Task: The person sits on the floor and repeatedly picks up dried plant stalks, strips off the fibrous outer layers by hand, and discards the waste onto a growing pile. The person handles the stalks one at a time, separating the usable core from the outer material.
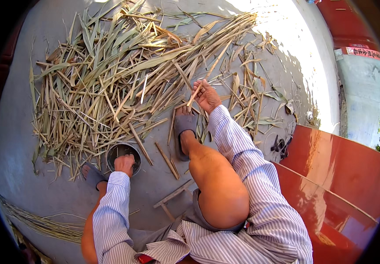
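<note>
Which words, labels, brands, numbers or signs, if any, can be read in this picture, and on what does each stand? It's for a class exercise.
Red strip atop the pale wall at upper right: one row of dark characters, small and slanted; I won't copy them out.
No writing that I can make out on the striped shirt, the round bowl or the stalk in the right hand.

A row of dark characters stands on a red strip [365, 53] along the pale wall [364, 81] at upper right.
</note>
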Tool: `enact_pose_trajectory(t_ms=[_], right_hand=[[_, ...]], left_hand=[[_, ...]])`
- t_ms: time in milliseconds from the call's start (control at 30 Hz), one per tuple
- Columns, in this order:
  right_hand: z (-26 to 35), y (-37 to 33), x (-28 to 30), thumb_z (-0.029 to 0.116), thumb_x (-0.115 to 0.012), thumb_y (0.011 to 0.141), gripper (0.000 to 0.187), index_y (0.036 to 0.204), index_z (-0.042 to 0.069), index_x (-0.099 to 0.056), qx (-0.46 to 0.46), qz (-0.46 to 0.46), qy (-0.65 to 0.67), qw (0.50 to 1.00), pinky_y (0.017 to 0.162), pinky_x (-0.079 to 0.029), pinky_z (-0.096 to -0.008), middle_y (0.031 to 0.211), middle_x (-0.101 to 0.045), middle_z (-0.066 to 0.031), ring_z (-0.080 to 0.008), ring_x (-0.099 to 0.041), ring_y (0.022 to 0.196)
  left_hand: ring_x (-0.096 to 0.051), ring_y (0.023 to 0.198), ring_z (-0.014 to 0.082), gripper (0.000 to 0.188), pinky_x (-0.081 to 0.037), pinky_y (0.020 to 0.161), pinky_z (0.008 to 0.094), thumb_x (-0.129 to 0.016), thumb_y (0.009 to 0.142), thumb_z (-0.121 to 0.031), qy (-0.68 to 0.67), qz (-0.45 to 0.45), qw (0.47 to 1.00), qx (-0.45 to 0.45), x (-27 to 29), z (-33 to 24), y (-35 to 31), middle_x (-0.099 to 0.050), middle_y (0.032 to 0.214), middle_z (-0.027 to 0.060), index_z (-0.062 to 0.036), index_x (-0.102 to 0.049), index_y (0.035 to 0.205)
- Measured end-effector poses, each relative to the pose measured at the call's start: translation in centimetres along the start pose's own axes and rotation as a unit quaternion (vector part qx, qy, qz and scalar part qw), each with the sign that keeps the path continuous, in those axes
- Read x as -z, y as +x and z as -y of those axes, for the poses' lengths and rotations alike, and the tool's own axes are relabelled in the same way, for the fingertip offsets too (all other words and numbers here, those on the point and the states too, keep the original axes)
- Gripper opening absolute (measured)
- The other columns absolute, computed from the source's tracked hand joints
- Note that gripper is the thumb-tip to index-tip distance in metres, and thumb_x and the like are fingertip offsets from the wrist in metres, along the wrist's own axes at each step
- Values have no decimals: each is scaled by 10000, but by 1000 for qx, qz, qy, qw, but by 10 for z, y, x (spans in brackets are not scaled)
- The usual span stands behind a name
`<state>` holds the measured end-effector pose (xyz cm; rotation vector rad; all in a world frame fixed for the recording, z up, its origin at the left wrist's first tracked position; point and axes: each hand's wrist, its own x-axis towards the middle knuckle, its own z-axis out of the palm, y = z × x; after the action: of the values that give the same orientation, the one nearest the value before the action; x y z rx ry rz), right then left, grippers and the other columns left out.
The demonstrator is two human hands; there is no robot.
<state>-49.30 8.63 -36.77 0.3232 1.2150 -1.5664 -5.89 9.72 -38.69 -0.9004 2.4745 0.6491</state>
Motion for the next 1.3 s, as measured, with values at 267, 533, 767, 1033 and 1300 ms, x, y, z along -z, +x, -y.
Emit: enact_pose_trajectory(t_ms=[267, 533, 767, 1033, 1300], right_hand=[[104, -77, -20, 212, -489, 1002, 126, 1013, 86, -486, 149, 66, 214, 963, 448, -407, -210, 705, -480, 34, -60, -449, 530], [56, -252, -107, 228, -578, 963, 166, 962, 63, -588, 49, 254, 53, 965, 752, -582, -291, 946, -675, -62, -169, -675, 867], [11, -320, -185, 252, -618, 942, 175, 926, 79, -594, 6, 279, -42, 959, 542, -505, -203, 861, -682, -31, -123, -667, 741], [38, -304, -210, 184, -579, 958, 179, 922, 9, -591, 50, 225, 54, 971, 534, -544, -227, 811, -657, -61, -138, -658, 698], [103, -203, -174, 115, -494, 980, 152, 1028, -22, -540, 44, 131, 169, 976, 693, -594, -303, 891, -639, -111, -189, -662, 775]], left_hand=[[-617, 760, 342, 259, -468, 648, 464, -717, 778, -243, -33, -278, 960, 12, 151, -14, -25, -635, 783, 159, -37, -562, 747], [-609, 749, 305, 340, -464, 668, 418, -671, 848, -315, -132, -448, 882, -68, 354, -114, -136, -649, 798, 149, 6, -648, 957], [-551, 772, 273, 268, -390, 701, 377, -640, 813, -246, 231, -421, 866, -138, 392, -189, -199, -617, 798, 113, -14, -635, 947], [-540, 716, 262, 47, -409, 679, 367, -603, 727, -44, 317, -446, 830, -105, 404, -162, -212, -555, 702, 105, -56, -567, 755], [-536, 738, 271, 103, -396, 688, 382, -652, 829, -118, 251, -448, 858, 11, 399, -129, -252, -573, 750, 93, -44, -581, 811]])
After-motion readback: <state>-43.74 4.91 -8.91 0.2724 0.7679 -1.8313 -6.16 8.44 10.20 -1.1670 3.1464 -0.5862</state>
